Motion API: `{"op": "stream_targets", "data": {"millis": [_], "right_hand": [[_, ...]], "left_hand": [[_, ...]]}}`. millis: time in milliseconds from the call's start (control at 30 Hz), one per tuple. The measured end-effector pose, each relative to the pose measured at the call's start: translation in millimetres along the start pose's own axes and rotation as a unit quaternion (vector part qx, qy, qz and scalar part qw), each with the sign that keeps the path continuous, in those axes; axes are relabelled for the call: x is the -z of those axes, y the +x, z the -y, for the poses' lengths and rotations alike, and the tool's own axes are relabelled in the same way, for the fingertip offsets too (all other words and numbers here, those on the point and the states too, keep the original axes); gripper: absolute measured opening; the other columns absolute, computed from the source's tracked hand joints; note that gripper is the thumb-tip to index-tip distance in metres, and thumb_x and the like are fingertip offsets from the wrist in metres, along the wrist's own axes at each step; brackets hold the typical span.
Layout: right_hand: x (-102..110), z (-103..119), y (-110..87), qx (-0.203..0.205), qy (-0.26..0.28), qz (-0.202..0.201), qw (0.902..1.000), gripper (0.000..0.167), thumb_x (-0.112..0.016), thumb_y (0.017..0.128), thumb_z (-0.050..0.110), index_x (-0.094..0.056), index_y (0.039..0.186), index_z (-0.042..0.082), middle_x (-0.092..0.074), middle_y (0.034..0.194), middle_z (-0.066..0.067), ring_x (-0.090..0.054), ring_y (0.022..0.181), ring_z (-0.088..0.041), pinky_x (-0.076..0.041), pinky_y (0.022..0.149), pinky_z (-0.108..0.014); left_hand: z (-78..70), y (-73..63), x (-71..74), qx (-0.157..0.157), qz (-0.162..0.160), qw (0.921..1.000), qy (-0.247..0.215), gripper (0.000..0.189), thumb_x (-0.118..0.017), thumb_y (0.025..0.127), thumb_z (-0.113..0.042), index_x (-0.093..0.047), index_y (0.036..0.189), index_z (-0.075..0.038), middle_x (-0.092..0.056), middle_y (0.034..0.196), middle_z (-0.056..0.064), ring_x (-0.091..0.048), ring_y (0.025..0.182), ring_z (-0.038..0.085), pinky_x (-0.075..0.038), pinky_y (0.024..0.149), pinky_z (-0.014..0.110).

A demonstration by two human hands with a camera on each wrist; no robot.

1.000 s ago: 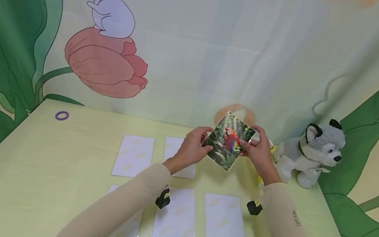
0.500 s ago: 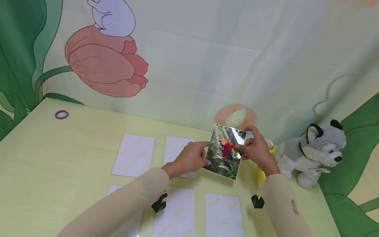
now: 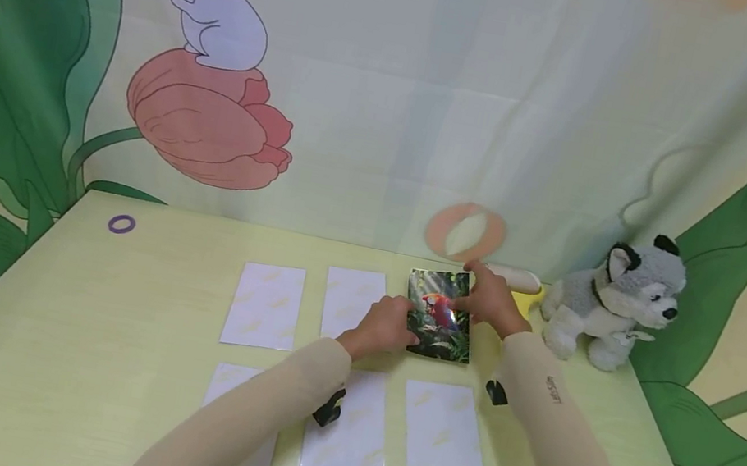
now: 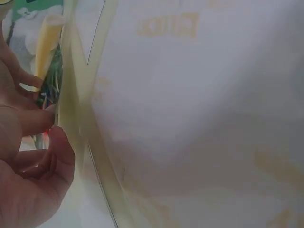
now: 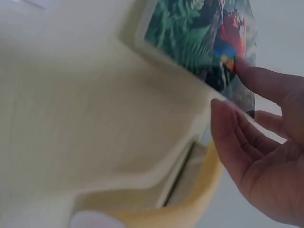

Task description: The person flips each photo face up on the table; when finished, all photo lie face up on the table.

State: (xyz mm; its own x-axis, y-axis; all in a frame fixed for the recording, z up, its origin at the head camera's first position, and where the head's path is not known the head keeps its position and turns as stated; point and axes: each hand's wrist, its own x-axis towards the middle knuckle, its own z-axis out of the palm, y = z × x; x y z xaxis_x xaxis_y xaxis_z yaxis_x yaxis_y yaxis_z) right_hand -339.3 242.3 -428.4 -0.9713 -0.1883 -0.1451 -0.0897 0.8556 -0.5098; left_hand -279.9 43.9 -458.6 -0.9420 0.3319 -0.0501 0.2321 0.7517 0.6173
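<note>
A glossy photo print [image 3: 438, 334] of a red parrot among green plants is held just above the far part of the table. My left hand [image 3: 386, 323] pinches its left edge. On the right side, my right hand [image 3: 491, 298] grips the opposite edge, and the right wrist view shows the thumb on the picture face and fingers beneath. In the left wrist view, finger and thumb of the left hand [image 4: 35, 175] meet at the print's edge. White-backed sheets with faint yellow marks lie around, including one [image 3: 351, 292] just left of the print, partly hidden by my left hand.
More white sheets lie nearer, one in the middle [image 3: 344, 461] and one at right [image 3: 447, 454]. Behind my right hand is a yellow-and-white object [image 3: 523, 297]. A plush husky [image 3: 620, 301] stands at the back right. A purple ring [image 3: 122, 224] lies far left.
The tilted photo print has been turned upright and lowered toward the table beside the back sheets. Both hands have moved down with it, still holding its edges.
</note>
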Motion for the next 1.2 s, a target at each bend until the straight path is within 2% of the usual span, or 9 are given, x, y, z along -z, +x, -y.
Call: {"op": "stream_targets", "data": {"millis": [67,167,333,467,667,800,967,1067,1200], "right_hand": [[-4,2,0.2,-0.005,-0.029,0.006,0.9996,0.082,-0.079,0.086,0.021,-0.034,0.151,0.001,-0.064,0.117,-0.027,-0.065,0.07,-0.027,-0.053,0.061,-0.035],[-10,5,0.0,-0.02,-0.054,0.016,0.9982,0.087,-0.08,0.085,0.023,-0.031,0.154,0.001,-0.054,0.14,-0.028,-0.066,0.082,-0.028,-0.053,0.065,-0.035],[-19,6,2.0,-0.041,-0.07,0.024,0.9964,0.092,-0.081,0.084,0.025,-0.028,0.155,0.0,-0.048,0.147,-0.026,-0.063,0.11,-0.036,-0.055,0.087,-0.045],[-21,8,1.7,-0.037,-0.074,0.021,0.9964,0.093,-0.082,0.083,0.027,-0.029,0.154,-0.004,-0.045,0.151,-0.026,-0.051,0.132,-0.041,-0.046,0.105,-0.051],[-20,7,2.7,-0.041,-0.08,0.025,0.9956,0.095,-0.082,0.083,0.03,-0.029,0.153,-0.006,-0.043,0.152,-0.027,-0.049,0.134,-0.042,-0.045,0.106,-0.051],[-22,8,2.6,-0.044,-0.082,0.028,0.9953,0.094,-0.082,0.083,0.029,-0.029,0.153,-0.006,-0.042,0.152,-0.028,-0.047,0.135,-0.043,-0.044,0.107,-0.052],[-24,9,4.0,-0.045,-0.083,0.03,0.9951,0.095,-0.083,0.083,0.028,-0.029,0.154,-0.005,-0.043,0.152,-0.027,-0.048,0.134,-0.043,-0.044,0.106,-0.053],[-25,9,5.1,-0.042,-0.089,0.032,0.9947,0.095,-0.083,0.083,0.029,-0.028,0.154,-0.004,-0.043,0.152,-0.027,-0.049,0.133,-0.044,-0.044,0.106,-0.053],[-24,11,5.3,-0.045,-0.095,0.036,0.9938,0.096,-0.083,0.082,0.03,-0.028,0.153,-0.005,-0.042,0.152,-0.027,-0.049,0.133,-0.044,-0.045,0.106,-0.052]], "left_hand": [[-2.7,1.2,-1.0,0.012,0.005,0.9998,0.014,0.038,-0.082,0.082,-0.019,-0.069,0.114,-0.002,-0.073,0.11,0.015,-0.069,0.097,0.031,-0.055,0.082,0.041],[-6.7,3.0,-1.9,0.027,0.016,0.9992,0.026,0.025,-0.082,0.081,-0.019,-0.067,0.095,-0.005,-0.072,0.097,0.013,-0.063,0.078,0.025,-0.051,0.068,0.037],[-10.4,4.9,-5.2,0.037,0.031,0.9977,0.047,0.021,-0.081,0.08,-0.016,-0.066,0.091,-0.005,-0.071,0.091,0.012,-0.053,0.068,0.021,-0.044,0.059,0.034],[-11.6,8.8,-7.9,0.042,0.038,0.996,0.069,0.017,-0.077,0.081,-0.013,-0.068,0.093,-0.004,-0.071,0.089,0.012,-0.053,0.066,0.021,-0.043,0.057,0.034],[-16.6,9.3,-5.6,0.054,0.039,0.9938,0.089,0.012,-0.073,0.085,-0.014,-0.068,0.092,-0.006,-0.071,0.088,0.01,-0.052,0.064,0.021,-0.044,0.057,0.035],[-18.1,7.0,-5.1,0.046,0.03,0.9938,0.096,0.011,-0.072,0.085,-0.013,-0.069,0.093,-0.006,-0.071,0.091,0.011,-0.055,0.067,0.021,-0.046,0.059,0.036],[-18.4,8.1,-5.5,0.033,0.048,0.9924,0.108,0.001,-0.067,0.087,-0.01,-0.067,0.087,-0.009,-0.065,0.082,0.007,-0.047,0.063,0.019,-0.04,0.054,0.033],[-18.4,9.4,-5.5,0.029,0.061,0.9909,0.117,0.005,-0.065,0.088,-0.009,-0.065,0.083,-0.01,-0.059,0.077,0.004,-0.042,0.06,0.017,-0.038,0.053,0.031],[-17.7,10.5,-5.7,0.025,0.063,0.9899,0.124,0.005,-0.066,0.087,-0.01,-0.065,0.083,-0.011,-0.061,0.078,0.004,-0.043,0.06,0.017,-0.039,0.052,0.031]]}}
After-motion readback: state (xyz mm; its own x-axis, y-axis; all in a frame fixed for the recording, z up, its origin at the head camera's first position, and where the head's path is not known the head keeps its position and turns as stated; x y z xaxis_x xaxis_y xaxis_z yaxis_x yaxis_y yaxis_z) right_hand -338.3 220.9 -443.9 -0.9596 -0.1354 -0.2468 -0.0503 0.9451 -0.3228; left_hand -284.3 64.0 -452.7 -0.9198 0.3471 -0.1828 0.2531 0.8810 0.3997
